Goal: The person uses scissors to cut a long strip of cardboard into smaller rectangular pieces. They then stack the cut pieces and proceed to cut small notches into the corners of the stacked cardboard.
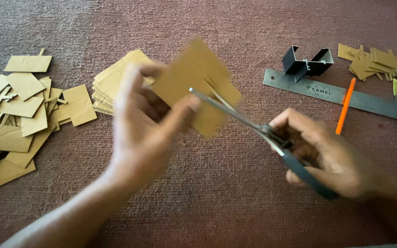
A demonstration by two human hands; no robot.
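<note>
Reddish-brown carpet [207, 216] fills the head view from edge to edge. Near the centre, the left hand [145, 126] pinches a tan cardboard square [198, 85] between thumb and fingers, holding it up off the carpet and tilted like a diamond (its edges are blurred). The right hand [334, 158], at about four o'clock from the square, is clenched through the handles of grey scissors [258, 131], whose blades point toward ten o'clock and meet the cardboard at a slit in its lower right side.

Behind the left hand, at eleven o'clock, lies a neat stack of cardboard squares [111, 82]. Far out at nine o'clock, loose cardboard offcuts [19, 119] spread over the carpet. At two o'clock lies a steel ruler [336, 94], with a black metal bracket [308, 62] touching its upper edge and an orange pencil [346, 105] lying across it. Beyond, small cardboard scraps [371, 62] sit in a heap.
</note>
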